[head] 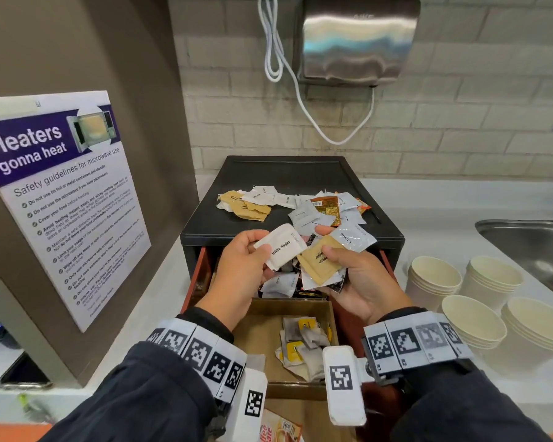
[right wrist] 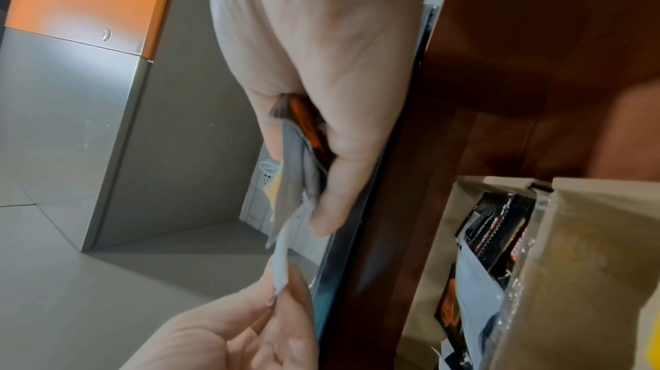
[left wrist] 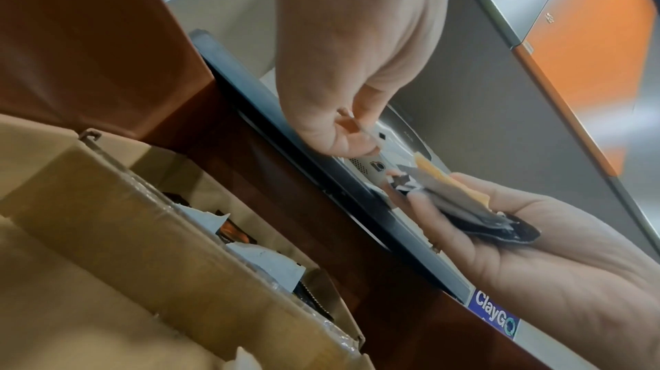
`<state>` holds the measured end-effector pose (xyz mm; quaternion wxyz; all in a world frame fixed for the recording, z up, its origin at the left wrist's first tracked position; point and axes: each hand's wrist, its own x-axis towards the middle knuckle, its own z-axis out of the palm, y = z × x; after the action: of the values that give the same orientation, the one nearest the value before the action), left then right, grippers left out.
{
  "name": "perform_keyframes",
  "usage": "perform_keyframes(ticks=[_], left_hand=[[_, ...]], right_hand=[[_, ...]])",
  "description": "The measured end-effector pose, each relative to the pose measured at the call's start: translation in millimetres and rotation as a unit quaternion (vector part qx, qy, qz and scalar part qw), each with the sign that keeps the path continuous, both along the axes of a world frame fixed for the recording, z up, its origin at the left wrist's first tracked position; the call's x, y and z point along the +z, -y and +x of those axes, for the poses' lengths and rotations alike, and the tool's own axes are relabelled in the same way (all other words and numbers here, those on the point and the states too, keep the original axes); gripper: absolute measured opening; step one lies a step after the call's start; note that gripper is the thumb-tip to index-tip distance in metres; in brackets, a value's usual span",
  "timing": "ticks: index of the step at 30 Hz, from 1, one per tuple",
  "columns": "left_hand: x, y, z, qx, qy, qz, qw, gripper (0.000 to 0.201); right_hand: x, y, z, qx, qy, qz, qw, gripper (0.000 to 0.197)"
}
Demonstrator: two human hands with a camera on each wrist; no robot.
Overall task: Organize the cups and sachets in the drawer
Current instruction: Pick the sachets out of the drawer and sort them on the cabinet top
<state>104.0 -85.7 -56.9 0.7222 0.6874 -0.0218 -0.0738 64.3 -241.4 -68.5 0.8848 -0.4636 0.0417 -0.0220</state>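
1. The black drawer unit (head: 288,173) stands on the pale worktop (head: 428,199), its red drawer (head: 201,272) pulled open towards the person. A cardboard divider box (head: 262,333) sits inside it, with tea bags (head: 304,339) in the near section and mixed sachets (head: 281,283) further back.
2. Four stacks of paper cups (head: 473,317) wait on the worktop to the right, well apart from the drawer and not yet sorted.
3. On the unit's top, brown sugar sachets (head: 246,207) lie in a loose pile to the left and white ones (head: 326,212) in a mixed heap to the right.
4. The right hand (head: 358,279) cups a fanned bunch (head: 329,256) of sachets, fingers curled under and thumb on top: a tan brown-sugar packet and a white "Cream" packet show.
5. The left hand (head: 240,269) pinches the white sugar sachet (head: 280,247) between thumb and fingertips, just above the open drawer.
6. To do this step well, I judge it best to peel one packet at a time, read its label, and lay it with its own kind, keeping the bunch level so none slide into the drawer.
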Motion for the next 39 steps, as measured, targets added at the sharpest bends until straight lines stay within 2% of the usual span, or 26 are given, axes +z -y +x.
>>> perform_keyframes(ticks=[6,12,14,16,19,21,24,26,28,30,33,39], left_hand=[[1.5,-7.0,12.2,0.089,0.026,-0.019,0.995,0.023],[19.9,-13.1,40.5,0.148,0.020,-0.021,0.988,0.027],[26.3,-13.7,49.3,0.118,0.014,0.019,0.993,0.034],[31.2,-12.3,52.8,0.067,0.017,0.103,0.992,0.050],[35.0,-9.3,48.7,0.042,0.065,0.243,0.967,0.061],[33.9,-7.5,41.5,0.047,0.090,0.278,0.955,0.060],[29.5,-3.7,25.1,0.045,0.129,0.254,0.957,0.042],[28.1,3.6,11.9,-0.017,0.127,0.231,0.965,0.026],[26.7,13.0,-0.2,-0.118,0.099,0.235,0.960,0.029],[23.4,21.1,-6.3,-0.175,0.088,0.275,0.941,0.033],[20.6,26.8,-4.3,-0.163,0.096,0.274,0.943,0.026],[28.4,21.6,4.7,-0.108,-0.009,0.163,0.981,0.014]], right_hand=[[-0.2,0.2,0.1,0.000,-0.002,-0.021,1.000,0.030],[-0.4,1.7,1.2,-0.056,-0.039,-0.055,0.996,0.025],[0.6,1.1,0.5,-0.065,-0.045,-0.055,0.995,0.024],[0.8,1.3,0.1,-0.072,-0.049,-0.051,0.995,0.024],[1.1,2.4,0.4,-0.082,-0.058,-0.041,0.994,0.024],[1.3,2.4,1.0,-0.085,-0.062,-0.033,0.994,0.024],[2.4,0.5,1.4,-0.084,-0.069,-0.030,0.994,0.024],[3.0,-1.2,1.3,-0.087,-0.073,-0.033,0.993,0.022],[3.1,-2.6,1.5,-0.089,-0.071,-0.035,0.993,0.020],[4.8,-4.4,-0.4,-0.086,-0.071,-0.035,0.993,0.016],[8.1,-5.2,-4.3,-0.085,-0.071,-0.004,0.994,0.016],[11.8,-3.4,-4.8,-0.094,-0.043,0.059,0.993,0.019]])
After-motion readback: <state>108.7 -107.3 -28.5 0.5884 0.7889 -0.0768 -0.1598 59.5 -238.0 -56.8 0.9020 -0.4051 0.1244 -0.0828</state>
